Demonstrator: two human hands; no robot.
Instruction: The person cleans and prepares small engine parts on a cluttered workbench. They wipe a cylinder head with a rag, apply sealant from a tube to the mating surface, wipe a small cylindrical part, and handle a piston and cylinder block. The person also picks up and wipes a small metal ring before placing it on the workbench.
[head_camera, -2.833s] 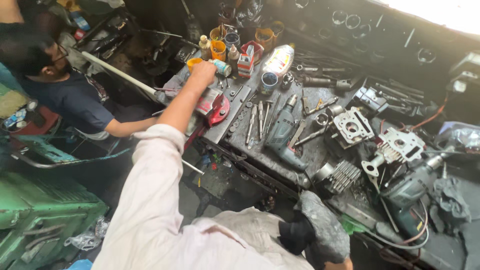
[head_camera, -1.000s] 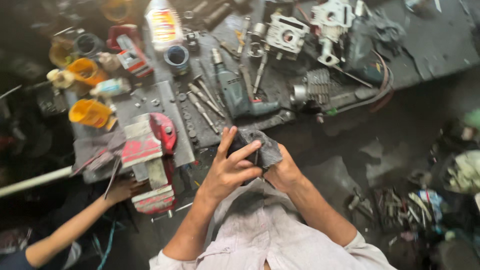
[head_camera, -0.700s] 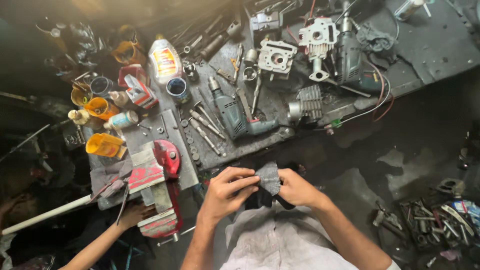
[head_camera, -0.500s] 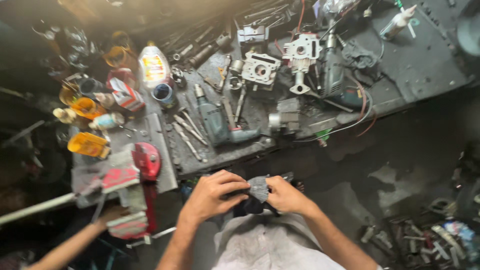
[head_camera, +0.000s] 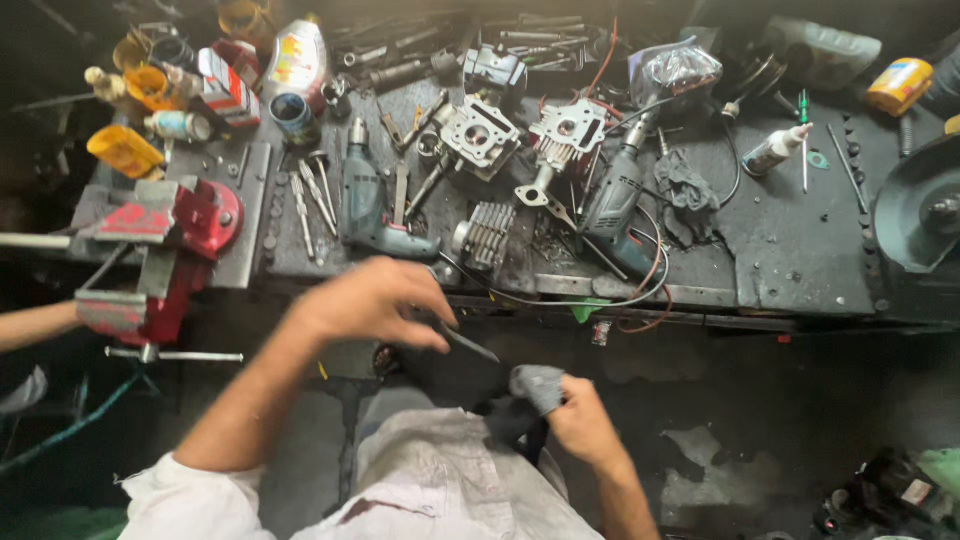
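Greasy metal workbench (head_camera: 790, 250), dim workshop

A dark, grease-stained workbench (head_camera: 790, 250) runs across the upper part of the view. The landmark is the teal electric drill (head_camera: 368, 205) lying near its front edge. Left of the drill lie several loose bits and bolts (head_camera: 310, 200), and further left a red bench vise (head_camera: 165, 245) is fixed at the bench edge. Behind the drill to the left stand a white plastic bottle (head_camera: 297, 55) and yellow cups (head_camera: 125, 150). Right of the drill lie a finned metal part (head_camera: 487, 235), two engine castings (head_camera: 475, 135), a grey power drill (head_camera: 612, 205) and a dark rag (head_camera: 685, 185). Far right sits a small glue bottle (head_camera: 775, 150).
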